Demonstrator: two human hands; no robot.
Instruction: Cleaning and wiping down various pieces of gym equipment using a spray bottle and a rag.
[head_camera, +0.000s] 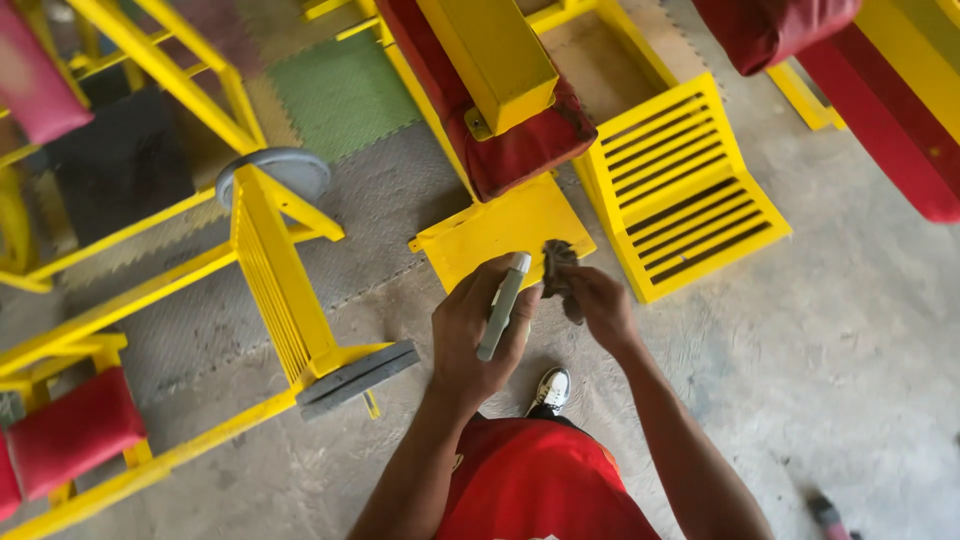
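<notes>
Looking down from head height, the view takes in a concrete floor (850, 330) crowded with yellow-painted steel exercise frames (150, 300), which fill the field from 9 to 12 o'clock; padded floor mats (345, 95) in green and grey lie beneath them near 11 o'clock. A yellow bench beam (490, 55) with a dark red cushion (520, 150) under it descends from 12 o'clock toward centre, ending in a flat yellow plate (490, 235). At 2 o'clock sits a slatted yellow footplate (680, 185); a second red pad (60, 435) lies at 8 o'clock, and a grey weight disc (285, 170) at 10 o'clock. The person's red garment (530, 485) occupies 6 o'clock, with a white shoe (551, 388) just above it. Near centre, the left hand (475, 335) is clenched around a slim grey cylindrical can with a white cap (503, 305), held tilted, cap toward 12 o'clock. Just beside it at 3 o'clock, the right hand (600, 305) grasps a small dark rag (558, 265) in its fingertips, the rag touching the plate's near edge.
</notes>
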